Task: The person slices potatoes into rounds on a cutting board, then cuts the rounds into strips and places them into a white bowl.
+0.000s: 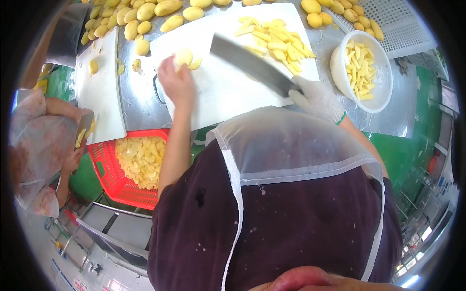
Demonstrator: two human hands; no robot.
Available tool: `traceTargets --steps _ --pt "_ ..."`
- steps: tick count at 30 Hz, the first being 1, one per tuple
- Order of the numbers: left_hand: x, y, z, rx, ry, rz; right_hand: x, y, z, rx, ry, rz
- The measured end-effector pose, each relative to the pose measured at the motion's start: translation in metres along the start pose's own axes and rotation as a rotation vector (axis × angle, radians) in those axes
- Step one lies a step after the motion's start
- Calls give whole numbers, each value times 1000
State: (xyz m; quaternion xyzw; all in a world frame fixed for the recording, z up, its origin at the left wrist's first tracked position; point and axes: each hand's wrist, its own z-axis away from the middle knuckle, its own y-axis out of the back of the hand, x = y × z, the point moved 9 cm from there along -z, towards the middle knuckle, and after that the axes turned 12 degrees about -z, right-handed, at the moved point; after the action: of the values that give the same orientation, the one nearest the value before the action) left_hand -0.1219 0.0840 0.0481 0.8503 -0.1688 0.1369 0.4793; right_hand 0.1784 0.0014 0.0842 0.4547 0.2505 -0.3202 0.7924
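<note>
My bare left hand (175, 80) is at the left part of a white cutting board (222, 91), its fingers at a pale yellow peeled potato piece (184, 56); whether they grip it is unclear. A thin yellow slice (195, 64) lies beside it. My right hand (316, 97), in a whitish knit glove, holds a broad-bladed cleaver (251, 63) by its handle, the blade slanting up to the left over the board. Behind the blade, a heap of cut yellow sticks (280, 42) lies on the board's far right part.
A white colander (336, 74) with cut sticks stands at the right. Whole potatoes (145, 11) lie along the far side, by a white perforated crate (397, 22). At the left, a co-worker holds a knife (83, 127) at another board (98, 109). A red basket (113, 191) of cut pieces sits below.
</note>
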Motion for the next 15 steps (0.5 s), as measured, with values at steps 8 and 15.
traceTargets --steps 8,15 --pt "1 -47 -32 -344 -171 -103 33 8 1 56 -99 -74" --pt "131 -54 27 -497 -755 367 52 21 14 196 -214 -175"
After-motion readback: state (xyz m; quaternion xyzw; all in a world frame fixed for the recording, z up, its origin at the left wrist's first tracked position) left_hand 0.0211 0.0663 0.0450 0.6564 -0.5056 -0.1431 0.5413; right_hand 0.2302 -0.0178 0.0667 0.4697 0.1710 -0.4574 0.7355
